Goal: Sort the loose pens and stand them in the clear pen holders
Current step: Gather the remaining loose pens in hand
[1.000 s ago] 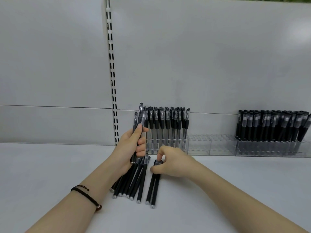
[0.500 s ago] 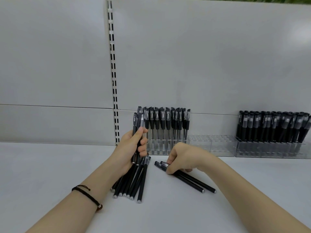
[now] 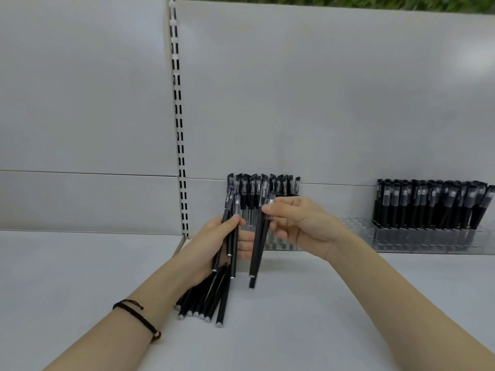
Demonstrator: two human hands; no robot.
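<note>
Left hand (image 3: pixel 214 242): fingers and thumb wrapped round a small bunch of black pens (image 3: pixel 232 236), caps up and near upright. It reads as a collecting bundle, squared up so several go in together.

Right hand (image 3: pixel 302 226): thumb and fingertips pinch a pair of pens (image 3: pixel 257 245) near the cap end. The pair hangs almost vertical just beside the bunch, at its 3 o'clock. I cannot tell whether the lower ends touch the shelf (image 3: pixel 80 290). The high pinch leaves the barrels free, which suits either adding them to the bunch or dropping them into slots. Which is meant I cannot say.

Loose pens (image 3: pixel 211 298) lie fanned on the shelf at 6 o'clock of the left hand, butt ends toward the viewer and far ends hidden under the palm. These remain to be sorted.

The row of clear holders (image 3: pixel 356 228) sits against the back wall at 12 o'clock of the hands. Its left part is filled with standing pens (image 3: pixel 267 183), caps up like the ones in hand. Its middle slots, at 3 o'clock of the right hand, are bare. The far holder (image 3: pixel 428 241), further toward 3 o'clock, looks packed full.

Judgement: mid-task. The bare middle slots are the likely target.
</note>
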